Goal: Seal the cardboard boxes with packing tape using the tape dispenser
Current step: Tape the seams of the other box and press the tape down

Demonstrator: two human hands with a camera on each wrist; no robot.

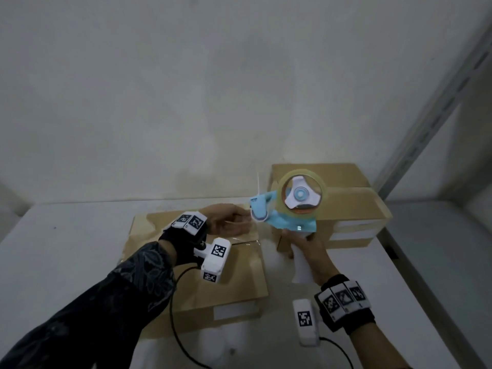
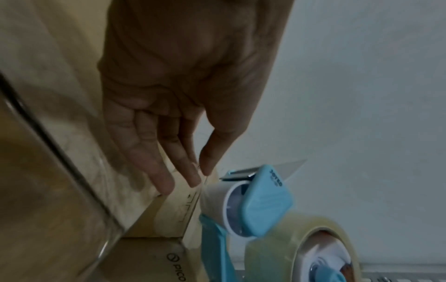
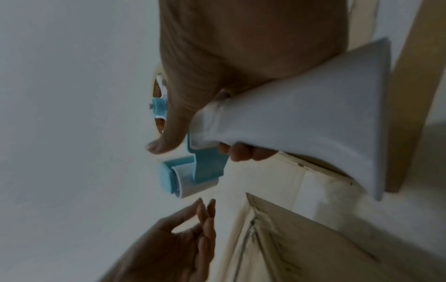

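My right hand (image 1: pixel 311 251) (image 3: pixel 200 150) grips the white handle (image 3: pixel 301 124) of the blue tape dispenser (image 1: pixel 287 217), held up above the gap between two cardboard boxes. Its clear tape roll (image 1: pixel 302 194) (image 2: pixel 277 244) faces me. My left hand (image 1: pixel 229 219) (image 2: pixel 200 175) hovers over the near box (image 1: pixel 239 275) with straight fingers, thumb and forefinger tips almost meeting just beside the dispenser's roller (image 2: pixel 217 202). I see no tape between them. A shiny clear strip runs along the near box's top seam (image 2: pixel 60 152). The far box (image 1: pixel 351 203) lies behind the dispenser.
Both boxes lie on a white table (image 1: pixel 66 249) against a pale wall. A perforated metal upright (image 1: pixel 439 107) rises at the right. Cables trail from both wrist cameras across the near box and the table's front.
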